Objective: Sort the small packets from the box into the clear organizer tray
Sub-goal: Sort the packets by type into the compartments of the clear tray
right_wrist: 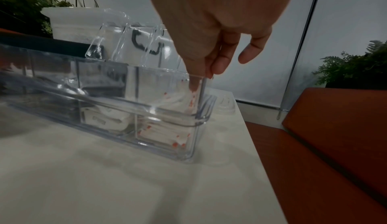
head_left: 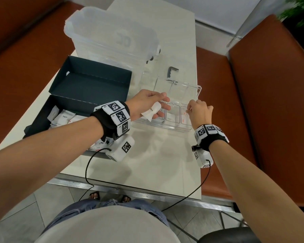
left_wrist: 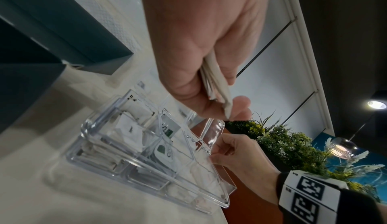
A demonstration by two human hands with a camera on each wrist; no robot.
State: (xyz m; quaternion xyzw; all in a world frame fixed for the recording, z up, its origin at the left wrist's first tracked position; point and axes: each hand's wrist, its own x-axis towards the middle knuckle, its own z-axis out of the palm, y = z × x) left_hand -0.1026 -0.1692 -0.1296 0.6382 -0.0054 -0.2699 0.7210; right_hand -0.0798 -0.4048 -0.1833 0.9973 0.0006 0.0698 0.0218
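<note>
Left hand (head_left: 147, 104) holds a small stack of white packets (head_left: 152, 112) between thumb and fingers, over the left end of the clear organizer tray (head_left: 194, 129). The left wrist view shows several packets pressed together edge-on in that grip. Likely carried as a bundle so each sort goes in without another reach to the box.

Right hand (head_left: 199, 112) is at the tray's right end, thumb and forefinger dipped into the rightmost compartment. The right wrist view shows them pinched on a white packet with red marks (right_wrist: 189, 95), other fingers lifted clear of the wall. Reads as seating that packet among its like.

Tray sits near the right edge of the bench (head_left: 147, 163), its clear lid (head_left: 179, 88) hinged open toward the far side. Compartments run in a row. The right ones hold red-printed packets, the middle ones white packets with dark or green print; the left is partly hidden under the left hand.

The dark box (head_left: 63, 106) stands open at the left edge, its lid folded back, more white packets heaped in its near half. One reads "Sugar".

Packets look flat, soft, paper-skinned, slightly crumpled. A frosted storage bin (head_left: 111, 37) stands at the far end.

Judgement: sorting is partway, with a good heap left in the box.
</note>
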